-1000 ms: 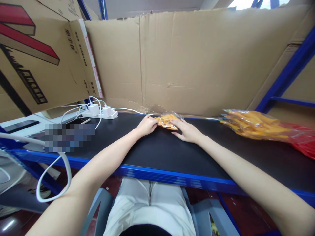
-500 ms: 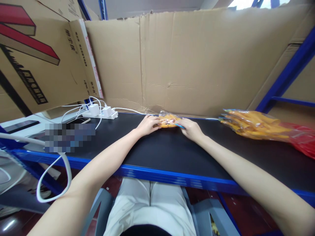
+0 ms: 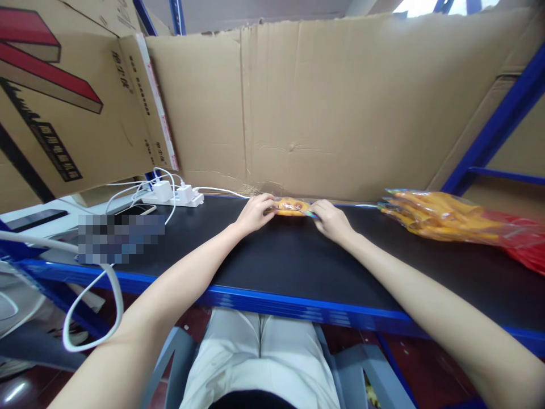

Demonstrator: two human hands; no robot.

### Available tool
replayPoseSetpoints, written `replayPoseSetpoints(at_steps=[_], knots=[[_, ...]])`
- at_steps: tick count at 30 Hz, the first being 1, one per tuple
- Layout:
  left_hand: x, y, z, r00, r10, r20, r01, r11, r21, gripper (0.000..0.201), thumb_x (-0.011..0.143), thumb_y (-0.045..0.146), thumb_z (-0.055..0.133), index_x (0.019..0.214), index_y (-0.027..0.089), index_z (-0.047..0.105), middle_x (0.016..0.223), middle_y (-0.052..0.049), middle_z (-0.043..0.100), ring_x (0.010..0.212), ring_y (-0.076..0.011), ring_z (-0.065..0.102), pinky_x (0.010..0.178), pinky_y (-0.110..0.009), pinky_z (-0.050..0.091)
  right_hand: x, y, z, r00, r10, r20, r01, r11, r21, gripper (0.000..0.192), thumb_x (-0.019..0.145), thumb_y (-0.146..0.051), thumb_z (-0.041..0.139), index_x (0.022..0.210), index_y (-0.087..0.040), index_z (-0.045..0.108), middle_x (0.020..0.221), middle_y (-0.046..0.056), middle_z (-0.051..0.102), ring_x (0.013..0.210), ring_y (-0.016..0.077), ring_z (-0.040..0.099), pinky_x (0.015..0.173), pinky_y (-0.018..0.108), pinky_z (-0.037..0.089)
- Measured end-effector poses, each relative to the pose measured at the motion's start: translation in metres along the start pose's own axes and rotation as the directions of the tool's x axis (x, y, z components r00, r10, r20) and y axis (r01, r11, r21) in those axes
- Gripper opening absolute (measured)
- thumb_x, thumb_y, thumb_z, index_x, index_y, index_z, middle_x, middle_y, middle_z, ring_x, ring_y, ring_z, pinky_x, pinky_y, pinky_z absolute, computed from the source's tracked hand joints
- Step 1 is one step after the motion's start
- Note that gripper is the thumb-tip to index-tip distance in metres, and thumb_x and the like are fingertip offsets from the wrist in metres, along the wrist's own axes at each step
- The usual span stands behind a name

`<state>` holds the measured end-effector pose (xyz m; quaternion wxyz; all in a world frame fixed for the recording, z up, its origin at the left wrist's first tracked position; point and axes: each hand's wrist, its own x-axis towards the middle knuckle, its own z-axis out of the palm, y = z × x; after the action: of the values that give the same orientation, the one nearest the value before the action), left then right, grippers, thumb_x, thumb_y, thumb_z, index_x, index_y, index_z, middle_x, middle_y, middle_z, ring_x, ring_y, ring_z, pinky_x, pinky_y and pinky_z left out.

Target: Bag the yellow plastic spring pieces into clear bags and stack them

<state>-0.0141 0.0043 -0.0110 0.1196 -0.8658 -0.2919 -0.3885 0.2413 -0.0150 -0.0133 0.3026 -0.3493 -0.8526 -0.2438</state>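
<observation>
A small clear packet of orange pieces (image 3: 292, 206) lies at the far side of the black bench top (image 3: 272, 258), close to the cardboard back wall. My left hand (image 3: 254, 213) grips its left end and my right hand (image 3: 328, 218) grips its right end. The packet is stretched flat between them, low on the surface. Its lower edge is hidden by my fingers.
A heap of orange packets in clear and red bags (image 3: 451, 221) sits at the right. A white power strip with chargers and cables (image 3: 172, 195) and a phone (image 3: 135, 209) lie at the left. Cardboard sheets (image 3: 332, 108) wall the back; a blue shelf post (image 3: 494, 130) rises right.
The packet has been turned and flattened between my hands, from a raised bundle to a thin strip. My right hand moved from lying on it to pinching its right end.
</observation>
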Motion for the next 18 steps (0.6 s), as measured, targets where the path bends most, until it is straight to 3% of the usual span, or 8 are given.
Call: replayPoseSetpoints(at_steps=[4, 7, 11, 15, 18], knots=[[-0.004, -0.009, -0.002, 0.997, -0.037, 0.067, 0.038, 0.999, -0.006, 0.035, 0.076, 0.035, 0.058, 0.109, 0.023, 0.058, 0.103, -0.006, 0.055, 0.094, -0.0179, 0.052, 0.081, -0.032, 0.042, -0.002, 0.0, 0.0, 0.999, 0.037, -0.03, -0.036, 0.999, 0.039, 0.027, 0.067, -0.002, 0.041, 0.085, -0.017, 0.055, 0.088, 0.01, 0.059, 0.085, 0.0231, 0.05, 0.07, 0.033, 0.045], [-0.006, -0.014, 0.001, 0.989, -0.088, 0.115, 0.085, 0.996, 0.032, 0.024, 0.081, 0.035, 0.052, 0.099, 0.024, 0.065, 0.091, -0.004, 0.055, 0.08, -0.0151, 0.054, 0.073, -0.029, 0.042, -0.002, 0.002, 0.0, 0.998, 0.054, -0.038, -0.05, 0.995, 0.089, 0.027, 0.069, -0.003, 0.042, 0.087, -0.018, 0.055, 0.089, 0.009, 0.059, 0.085, 0.0225, 0.05, 0.071, 0.033, 0.045], [-0.004, -0.011, 0.004, 0.975, -0.216, 0.055, 0.214, 0.976, 0.042, 0.029, 0.082, 0.037, 0.049, 0.075, 0.018, 0.068, 0.072, -0.003, 0.054, 0.063, -0.0123, 0.05, 0.06, -0.025, 0.039, -0.004, 0.01, -0.002, 0.999, 0.025, -0.025, -0.021, 0.985, 0.172, 0.015, 0.08, -0.019, 0.045, 0.09, -0.019, 0.056, 0.095, 0.009, 0.058, 0.089, 0.0212, 0.052, 0.075, 0.032, 0.045], [-0.002, -0.01, 0.006, 0.925, -0.377, 0.041, 0.376, 0.926, 0.014, 0.041, 0.081, 0.042, 0.047, 0.054, 0.014, 0.059, 0.05, 0.0, 0.048, 0.05, -0.0108, 0.044, 0.051, -0.024, 0.033, -0.008, 0.021, -0.001, 1.0, 0.008, -0.002, -0.007, 0.98, 0.199, 0.018, 0.083, -0.03, 0.046, 0.092, -0.019, 0.058, 0.1, 0.01, 0.057, 0.092, 0.0204, 0.053, 0.077, 0.032, 0.044], [-0.001, -0.009, 0.005, 0.862, -0.505, 0.044, 0.507, 0.858, -0.081, 0.035, 0.078, 0.039, 0.051, 0.055, 0.013, 0.057, 0.045, 0.001, 0.047, 0.045, -0.0101, 0.043, 0.047, -0.022, 0.031, -0.008, 0.024, 0.001, 1.0, -0.001, 0.001, 0.001, 0.985, 0.174, 0.018, 0.085, -0.026, 0.042, 0.086, -0.019, 0.058, 0.092, 0.009, 0.058, 0.087, 0.0195, 0.053, 0.074, 0.032, 0.045]])
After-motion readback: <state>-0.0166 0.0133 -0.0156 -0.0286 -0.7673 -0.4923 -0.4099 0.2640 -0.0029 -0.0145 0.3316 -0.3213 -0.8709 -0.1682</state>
